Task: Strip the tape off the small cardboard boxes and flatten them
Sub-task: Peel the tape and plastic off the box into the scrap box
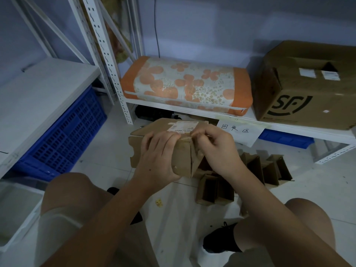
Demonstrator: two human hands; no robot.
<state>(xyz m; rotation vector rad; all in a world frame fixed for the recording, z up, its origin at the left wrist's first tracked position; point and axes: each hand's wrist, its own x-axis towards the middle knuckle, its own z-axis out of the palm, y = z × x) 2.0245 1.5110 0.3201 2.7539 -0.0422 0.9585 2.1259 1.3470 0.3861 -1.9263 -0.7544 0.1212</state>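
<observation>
Your left hand [159, 153] wraps over the top and near face of the small brown cardboard box [173, 143], which you hold up in front of your knees above the pale tiled floor [104, 166]. Your right hand [215, 149] pinches at the box's top edge, thumb and fingertips closed on what looks like a strip of yellowish clear tape [187, 138]; I can't tell how much of it is lifted. The risk from here, as I judge it, is the tape tearing short if you pull it sharply or sideways, leaving a sliver stuck along the seam, or taking the top layer of cardboard with it. Loosen your left-hand grip and the box could twist out as you pull. The white shipping label [183, 126] on the box carries print too small to read. The large brown carton [306, 87] on the white metal shelf [192, 110] shows the black "SF" logo, and the white paper sign [240, 133] hanging from the shelf edge reads "回收区". More emptied brown boxes [262, 170] stand on the floor to your right.
</observation>
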